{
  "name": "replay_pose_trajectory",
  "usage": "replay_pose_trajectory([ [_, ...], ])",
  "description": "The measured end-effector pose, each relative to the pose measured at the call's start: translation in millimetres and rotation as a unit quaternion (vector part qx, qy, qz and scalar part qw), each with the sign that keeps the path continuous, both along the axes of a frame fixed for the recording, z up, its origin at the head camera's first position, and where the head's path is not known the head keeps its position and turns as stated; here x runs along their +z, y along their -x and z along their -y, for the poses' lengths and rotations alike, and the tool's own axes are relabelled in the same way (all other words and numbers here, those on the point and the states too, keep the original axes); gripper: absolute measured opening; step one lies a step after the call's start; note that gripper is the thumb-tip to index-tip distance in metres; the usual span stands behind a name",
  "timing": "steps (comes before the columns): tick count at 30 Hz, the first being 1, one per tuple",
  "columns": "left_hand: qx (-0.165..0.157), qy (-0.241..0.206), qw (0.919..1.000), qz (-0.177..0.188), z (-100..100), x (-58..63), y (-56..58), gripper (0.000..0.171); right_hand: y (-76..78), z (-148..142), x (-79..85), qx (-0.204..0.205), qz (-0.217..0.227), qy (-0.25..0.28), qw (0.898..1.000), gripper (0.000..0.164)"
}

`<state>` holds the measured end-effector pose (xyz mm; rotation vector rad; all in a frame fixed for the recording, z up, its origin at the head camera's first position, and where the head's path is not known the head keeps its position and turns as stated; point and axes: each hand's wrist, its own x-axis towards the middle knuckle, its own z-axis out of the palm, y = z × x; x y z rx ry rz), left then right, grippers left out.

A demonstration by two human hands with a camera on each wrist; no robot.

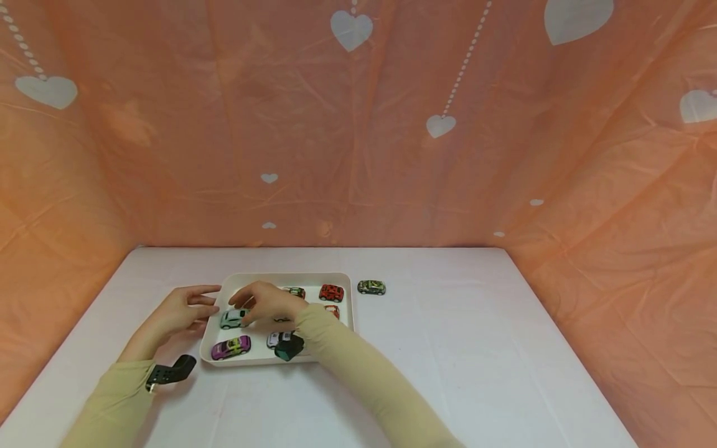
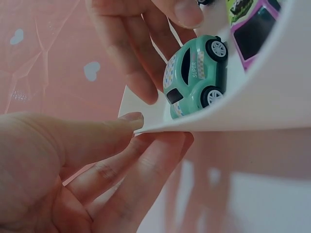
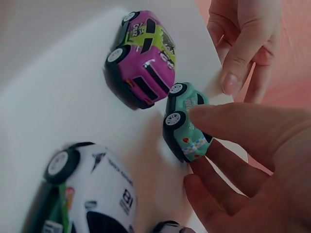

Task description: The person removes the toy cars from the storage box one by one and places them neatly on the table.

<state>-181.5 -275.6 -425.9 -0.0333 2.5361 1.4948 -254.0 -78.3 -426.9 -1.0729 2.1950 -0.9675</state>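
A teal toy car (image 2: 197, 77) stands in the white tray (image 1: 280, 361), near its left side. My right hand (image 1: 271, 300) reaches over the tray and holds this car, its thumb on one side and its fingers on the other. At the tray's left edge, my left hand (image 1: 178, 310) grips the rim, the thumb on top and the fingers against the outside. Close to the teal car is a purple and yellow-green toy car (image 3: 148, 63). A white toy car (image 3: 107, 187) sits further along, partly behind the right wrist's black device in the head view.
Also in the tray are a red toy car (image 1: 331, 293), another red-and-white one (image 1: 333, 310) and a green one (image 1: 295, 292), partly hidden by the right arm. A camouflage-green toy car (image 1: 371, 287) lies outside, right of the tray. Orange heart-printed cloth (image 1: 358, 155) surrounds the white table (image 1: 476, 361).
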Motion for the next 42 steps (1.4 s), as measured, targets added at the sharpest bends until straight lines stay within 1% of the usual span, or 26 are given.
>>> replay_pose_trajectory([
  [5, -0.001, 0.002, 1.0, -0.001, 0.4, -0.5, 0.2, 0.058, 0.2, 3.7, -0.1, 0.004, -0.015, -0.025, 1.0, 0.047],
  [12, -0.001, 0.003, 1.0, -0.004, 1.0, -1.7, 0.2, 0.058, -3.1, 5.5, 2.5, -0.004, -0.022, -0.048, 0.999, 0.045],
  [20, -0.001, 0.005, 1.0, 0.0, 1.1, -1.3, 0.2, 0.059, -4.1, 7.1, 1.8, -0.012, -0.036, -0.055, 0.998, 0.046],
  [27, -0.001, 0.001, 1.0, -0.001, 0.7, -0.8, -0.3, 0.058, -4.1, 7.6, -0.1, -0.025, -0.035, -0.061, 0.997, 0.044],
  [33, 0.0, -0.001, 1.0, 0.001, -0.6, 0.4, -1.4, 0.058, -2.3, 8.2, -2.8, -0.023, -0.045, -0.062, 0.997, 0.042],
  [39, 0.0, 0.002, 1.0, -0.003, -1.2, 1.2, -1.0, 0.058, -4.1, 3.4, 2.3, -0.026, -0.054, -0.069, 0.996, 0.04],
  [42, 0.0, 0.005, 1.0, -0.002, -1.7, 1.9, -1.3, 0.058, -3.6, -0.5, 5.0, -0.023, -0.051, -0.073, 0.996, 0.04],
])
